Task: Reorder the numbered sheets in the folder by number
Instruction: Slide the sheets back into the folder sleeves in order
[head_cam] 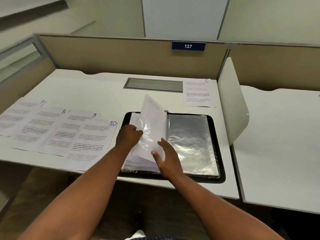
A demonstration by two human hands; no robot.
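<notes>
Head view looks down on a white desk (97,87) with a black folder (217,146) lying open near its front edge. One clear sleeve (152,122) stands half-turned above the spine. The left hand (129,135) is curled closed on the sleeve's left side, though I cannot tell whether it pinches the plastic or a sheet inside. The right hand (167,157) is spread flat, fingers apart, resting against the sleeve's lower right face and holding nothing. Under the sleeve lies a stack of filled sleeves (138,161); the right-hand page (188,141) looks empty and shiny.

The step in hand seems to be turning or emptying this sleeve. To do it well, I would steady the plastic with the flat right hand near the spine, draw any paper straight out through the open edge rather than sideways, and keep the sleeve from buckling, since the film looks limp and slippery.

Handwritten blue numbers can be read on loose sheets: 7 (42,101), 8 (63,111), 9 (94,115) and 10 (112,123) overlap in a fan left of the folder, while 6 (206,80) lies apart at the far right. A blue plate (188,46) on the partition reads 137. The printed text is too blurred to read
</notes>
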